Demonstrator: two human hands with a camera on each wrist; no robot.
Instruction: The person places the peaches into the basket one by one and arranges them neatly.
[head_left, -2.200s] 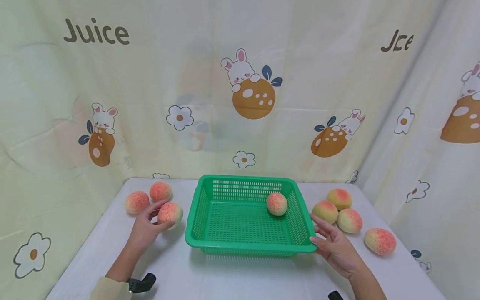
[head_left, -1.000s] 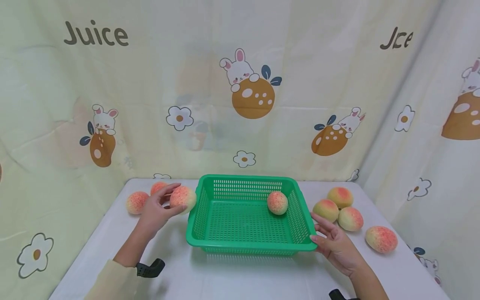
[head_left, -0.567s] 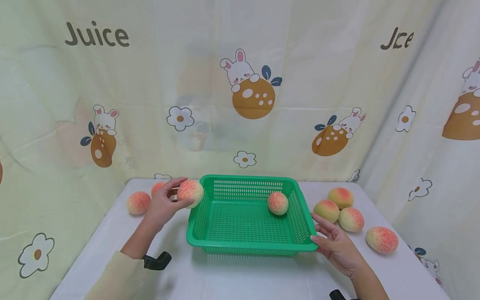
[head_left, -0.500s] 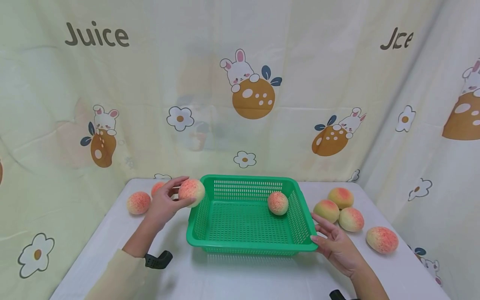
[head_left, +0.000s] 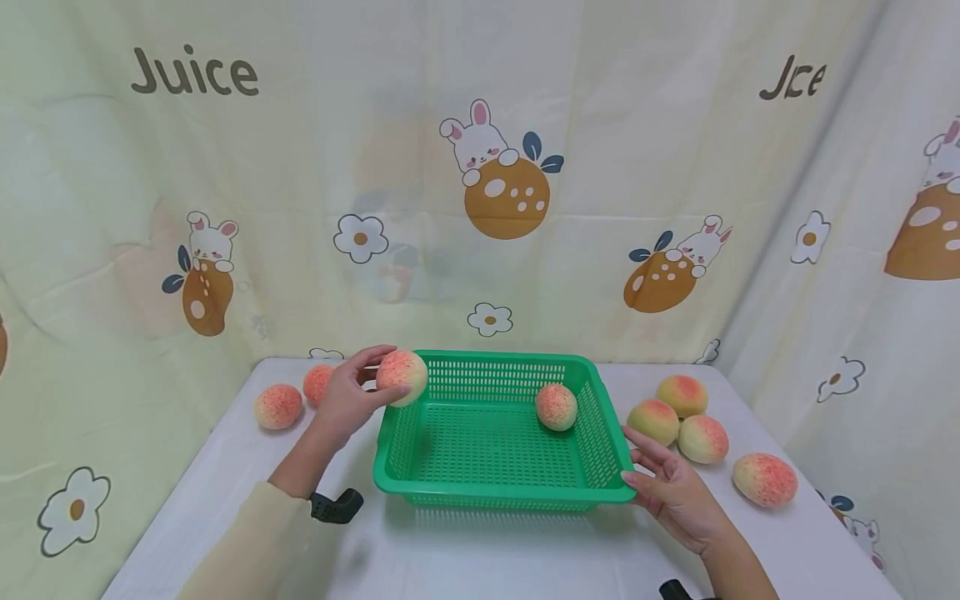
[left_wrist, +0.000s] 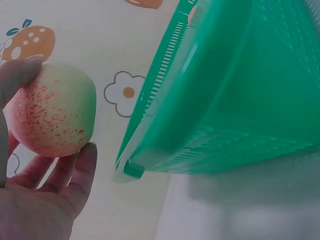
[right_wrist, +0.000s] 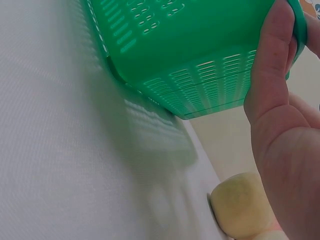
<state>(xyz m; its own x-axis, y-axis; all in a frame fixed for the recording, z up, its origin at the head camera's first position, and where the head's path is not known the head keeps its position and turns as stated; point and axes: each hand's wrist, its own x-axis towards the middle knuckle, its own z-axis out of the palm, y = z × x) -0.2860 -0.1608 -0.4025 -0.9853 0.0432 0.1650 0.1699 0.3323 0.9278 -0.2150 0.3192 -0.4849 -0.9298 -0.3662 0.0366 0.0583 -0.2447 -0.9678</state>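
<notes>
You are wearing a plain cream left sleeve [head_left: 251, 546] and, at each wrist, a stubby black camera [head_left: 337, 509].

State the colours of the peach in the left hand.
The held peach is pale yellow with reddish speckles; best seen in the left wrist view.

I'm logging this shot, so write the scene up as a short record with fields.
Left hand: holds a red-speckled peach near the left end of the green slotted basket
Right hand: grips the basket's right rim
Basket contents: one peach, toward the right end
Left of basket: two peaches on the white tabletop
Right of basket: four peaches, three clustered and one nearer the person
Backdrop: rabbit-print curtain
</notes>
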